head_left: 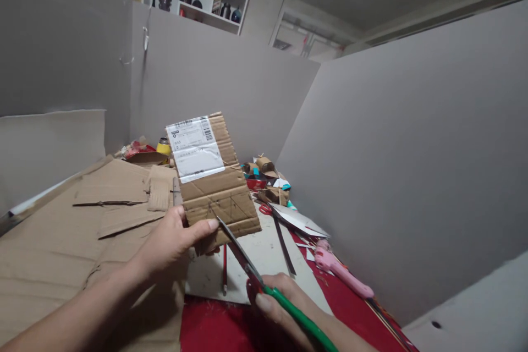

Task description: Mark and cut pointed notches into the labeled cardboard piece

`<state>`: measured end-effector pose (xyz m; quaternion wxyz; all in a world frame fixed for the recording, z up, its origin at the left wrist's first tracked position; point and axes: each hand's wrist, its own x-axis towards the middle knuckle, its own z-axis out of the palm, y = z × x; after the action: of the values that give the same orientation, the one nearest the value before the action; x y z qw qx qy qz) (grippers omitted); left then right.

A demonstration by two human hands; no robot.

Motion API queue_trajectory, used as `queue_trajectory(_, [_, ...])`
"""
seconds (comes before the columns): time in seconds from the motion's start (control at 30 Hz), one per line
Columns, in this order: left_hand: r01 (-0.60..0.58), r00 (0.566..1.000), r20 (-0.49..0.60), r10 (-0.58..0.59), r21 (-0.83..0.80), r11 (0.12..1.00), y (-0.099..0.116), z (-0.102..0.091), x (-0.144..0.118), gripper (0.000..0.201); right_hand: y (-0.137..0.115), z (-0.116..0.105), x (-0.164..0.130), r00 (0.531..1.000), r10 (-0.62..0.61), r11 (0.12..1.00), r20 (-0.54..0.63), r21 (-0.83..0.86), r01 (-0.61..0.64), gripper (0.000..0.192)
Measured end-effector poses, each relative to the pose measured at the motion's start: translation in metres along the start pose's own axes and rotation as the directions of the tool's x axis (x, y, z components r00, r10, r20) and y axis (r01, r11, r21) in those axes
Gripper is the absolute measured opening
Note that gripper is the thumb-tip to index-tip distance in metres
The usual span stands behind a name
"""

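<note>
My left hand (181, 236) grips the lower left corner of a piece of corrugated cardboard (214, 198), thumb on its face. The piece is held up and tilted, with a white shipping label (196, 151) on its upper part and dark drawn lines lower down. My right hand (280, 300) is closed around green-handled scissors (243, 258). Their blades point up and left, the tip at the cardboard's lower part close to my left thumb. Whether the blades have cut into the board there, I cannot tell.
Large cardboard sheets (41, 253) cover the left side. A pencil (225, 269) and a dark strip (284, 245) lie on a white board (256, 247) over red cloth (223, 324). Red-handled scissors (265, 209), a pink glue gun (342, 272) and cardboard scraps lie rightward. Grey panels (404, 148) surround the table.
</note>
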<state>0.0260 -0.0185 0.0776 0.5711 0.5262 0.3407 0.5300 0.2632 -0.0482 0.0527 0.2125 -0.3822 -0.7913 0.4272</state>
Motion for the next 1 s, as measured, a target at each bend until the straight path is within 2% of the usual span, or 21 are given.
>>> queue_trajectory(0.1, [-0.043,0.999,-0.015,0.043,-0.016,0.999,0.004,0.0,0.0,0.038,-0.002,0.002,-0.003,0.999,-0.001,0.999,-0.049,-0.033,-0.001,0.069])
queue_trajectory(0.23, [-0.05,0.999,-0.009,0.049,-0.037,0.998,-0.002,0.002,-0.001,0.035,-0.004,-0.001,0.0,0.998,-0.04,0.996,-0.047,-0.087,0.035,0.073])
queue_trajectory(0.37, [-0.04,0.999,0.016,0.041,-0.022,0.999,-0.008,0.005,-0.003,0.034,-0.008,-0.007,0.004,0.994,-0.087,0.987,0.06,-0.13,0.094,0.075])
queue_trajectory(0.5, [-0.025,1.0,0.009,0.025,-0.024,0.999,-0.007,0.009,-0.004,0.041,-0.01,-0.01,0.004,0.99,-0.107,0.983,0.092,-0.141,0.12,0.072])
queue_trajectory(0.63, [-0.007,1.0,0.026,0.008,-0.038,0.999,-0.007,0.007,-0.002,0.043,-0.007,-0.012,0.003,0.993,-0.073,0.989,0.097,-0.121,0.085,0.066])
queue_trajectory(0.77, [-0.025,0.998,0.059,0.027,-0.044,0.999,-0.01,0.004,-0.001,0.041,-0.003,-0.014,0.006,0.982,-0.057,0.996,0.178,-0.051,0.067,0.058])
queue_trajectory(0.9, [-0.045,0.996,0.074,0.05,-0.057,0.997,-0.012,0.003,-0.001,0.038,0.0,-0.012,0.005,0.99,-0.038,0.998,0.137,-0.052,0.046,0.062])
queue_trajectory(1.0, [-0.042,0.996,0.08,0.049,-0.084,0.996,-0.011,0.004,-0.001,0.038,0.002,-0.007,0.001,0.998,-0.018,0.998,0.055,-0.064,0.021,0.065])
